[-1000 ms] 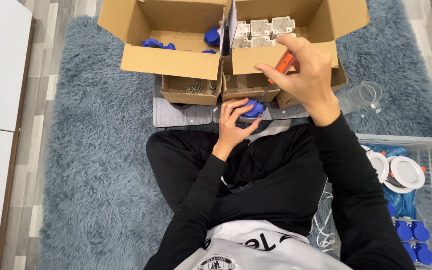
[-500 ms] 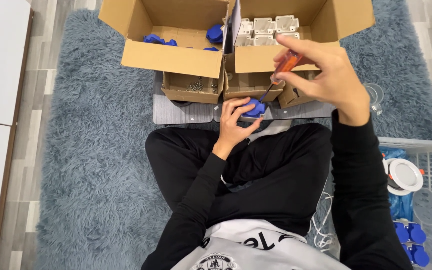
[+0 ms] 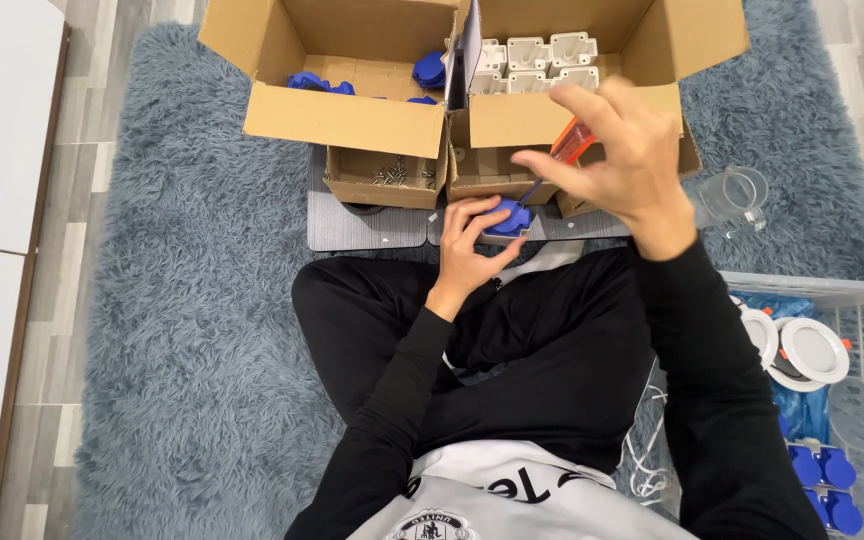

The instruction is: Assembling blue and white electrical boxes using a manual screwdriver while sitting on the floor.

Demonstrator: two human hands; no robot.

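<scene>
Nearest, the person sits cross-legged in black sleeves on the grey shaggy rug [image 3: 182, 330], both forearms reaching forward. Just past the knees, the left hand [image 3: 472, 250] is bent up at the wrist, its fingers curled closed around a small blue part [image 3: 505, 217], which sits at the near edge of the grey mat [image 3: 362, 225]. Above and to the right, the right hand [image 3: 617, 160] is raised with the palm turned down, fingers pinched shut on an orange-handled screwdriver [image 3: 562, 152] whose dark shaft slants down so the tip meets the blue part. Compared with half a second ago, the right hand is drawn a little nearer the left and the screwdriver stands steeper, while the left hand keeps its grip in the same place. Beyond the hands, a small cardboard box of screws [image 3: 384, 177] rests on the mat. Farthest, two open cartons stand side by side: the left carton [image 3: 342, 115] holds blue parts, the right carton [image 3: 652, 40] white ones.
</scene>
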